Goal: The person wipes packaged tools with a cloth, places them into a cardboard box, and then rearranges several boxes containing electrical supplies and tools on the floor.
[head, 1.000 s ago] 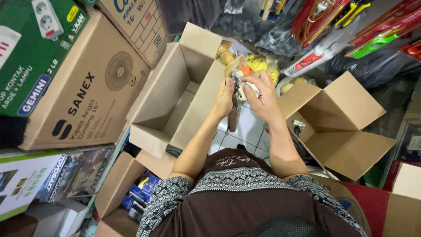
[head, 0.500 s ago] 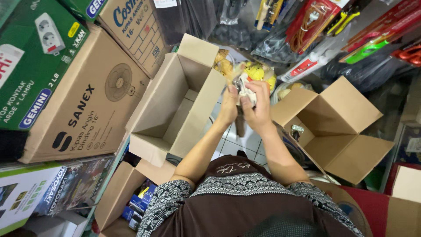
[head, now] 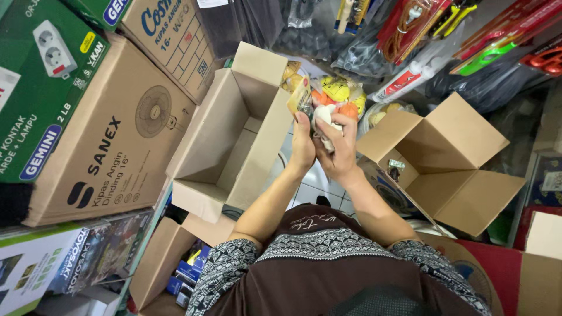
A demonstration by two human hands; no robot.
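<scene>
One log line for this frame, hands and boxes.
left hand: holds packet | right hand: holds white item | open boxes: left, right

At the centre of the frame the person's left hand (head: 303,147) and right hand (head: 338,153) are raised together, pinching a small packet (head: 300,98) and a white bundle (head: 325,119) between them. An open cardboard box (head: 231,137) stands just left of the hands, and another open box (head: 445,164) lies to the right. A large fan carton (head: 111,140) fills the left side, with packaged tools (head: 421,35) hanging across the upper right.
</scene>
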